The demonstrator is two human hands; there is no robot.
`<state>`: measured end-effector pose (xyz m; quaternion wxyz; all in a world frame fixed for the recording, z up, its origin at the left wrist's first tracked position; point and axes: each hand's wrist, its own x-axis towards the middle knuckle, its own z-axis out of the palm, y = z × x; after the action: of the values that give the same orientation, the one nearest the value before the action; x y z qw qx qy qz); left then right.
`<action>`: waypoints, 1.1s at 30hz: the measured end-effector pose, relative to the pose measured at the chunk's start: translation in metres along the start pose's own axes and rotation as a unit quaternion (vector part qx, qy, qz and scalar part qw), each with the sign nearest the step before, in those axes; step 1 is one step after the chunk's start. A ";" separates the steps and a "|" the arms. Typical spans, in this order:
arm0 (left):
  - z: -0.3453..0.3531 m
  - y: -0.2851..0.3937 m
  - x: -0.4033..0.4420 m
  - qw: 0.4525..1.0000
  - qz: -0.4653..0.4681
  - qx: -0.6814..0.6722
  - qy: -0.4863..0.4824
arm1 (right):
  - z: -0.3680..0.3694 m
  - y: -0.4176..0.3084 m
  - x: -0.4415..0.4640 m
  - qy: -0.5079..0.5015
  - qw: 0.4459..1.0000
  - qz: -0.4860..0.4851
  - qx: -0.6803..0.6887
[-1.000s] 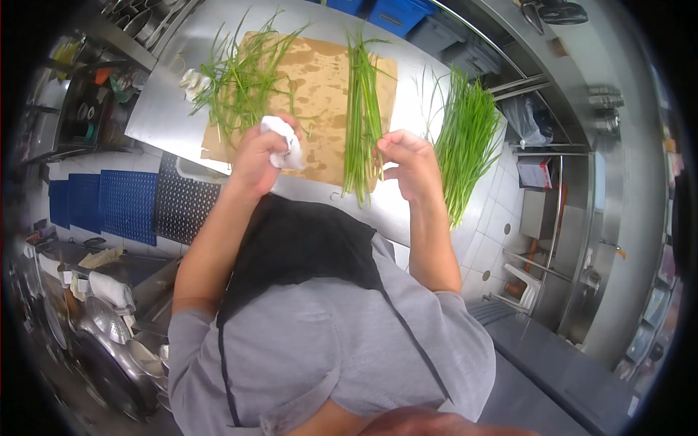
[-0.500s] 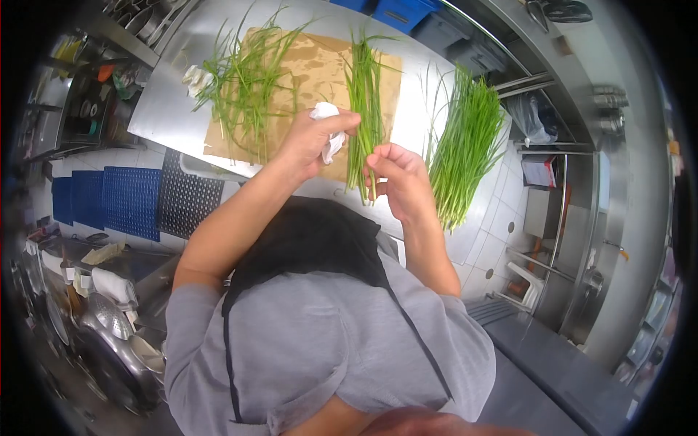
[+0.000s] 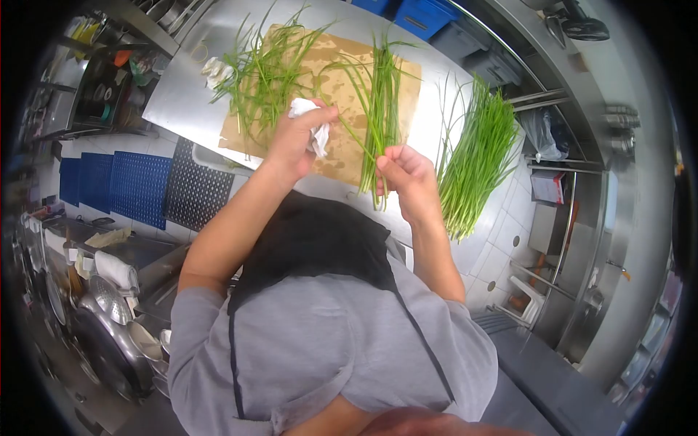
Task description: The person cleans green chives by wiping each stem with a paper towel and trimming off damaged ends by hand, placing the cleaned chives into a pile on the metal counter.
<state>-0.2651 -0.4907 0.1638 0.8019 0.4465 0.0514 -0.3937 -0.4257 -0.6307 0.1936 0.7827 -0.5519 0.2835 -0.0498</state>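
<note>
My left hand (image 3: 297, 142) is closed around a crumpled white paper towel (image 3: 318, 139), left of a small bunch of garlic chives (image 3: 384, 94). My right hand (image 3: 408, 178) pinches chive stalks near their lower ends. A thin chive stalk (image 3: 354, 136) slants from the right fingertips up toward the left fingers; whether the left fingers grip it is unclear. The small bunch lies on wet-spotted brown paper (image 3: 331, 80). Loose, tangled chives (image 3: 273, 76) are spread over the paper's left side. A large, thick bunch of chives (image 3: 476, 156) rests to the right.
A steel table (image 3: 182, 102) carries the paper and chives. A crumpled white wad (image 3: 216, 71) sits at its left. Blue bins (image 3: 425, 16) and grey bins stand beyond the far edge. Pans and a perforated ladle (image 3: 109, 298) are at lower left.
My left hand has drawn away to the left from the small bunch with the towel. Some stalks now fan out leftward from the bunch. The whole view has shifted slightly.
</note>
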 end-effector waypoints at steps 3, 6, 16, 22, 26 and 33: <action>-0.006 0.005 0.001 0.999 0.017 -0.031 -0.023 | 0.000 0.004 0.009 -0.009 1.000 -0.015 -0.025; -0.007 0.014 -0.003 0.998 0.037 -0.056 -0.020 | 0.002 0.006 0.013 -0.015 0.999 -0.025 -0.026; -0.034 0.033 0.015 0.996 0.074 -0.041 0.018 | 0.001 0.014 0.021 0.074 0.995 -0.062 -0.008; -0.058 0.067 0.048 0.991 0.095 0.063 0.076 | -0.016 0.008 0.027 0.115 0.983 -0.141 -0.011; -0.085 0.095 0.081 0.867 0.054 0.487 0.088 | -0.023 0.004 0.029 0.080 0.988 -0.129 0.023; -0.061 0.092 0.033 0.972 0.047 0.217 0.080 | -0.016 -0.004 0.025 0.079 0.993 -0.060 0.060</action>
<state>-0.1639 -0.4367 0.1752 0.6971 0.6415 0.0075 -0.3203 -0.4120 -0.6554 0.1839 0.7850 -0.5146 0.3070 -0.1573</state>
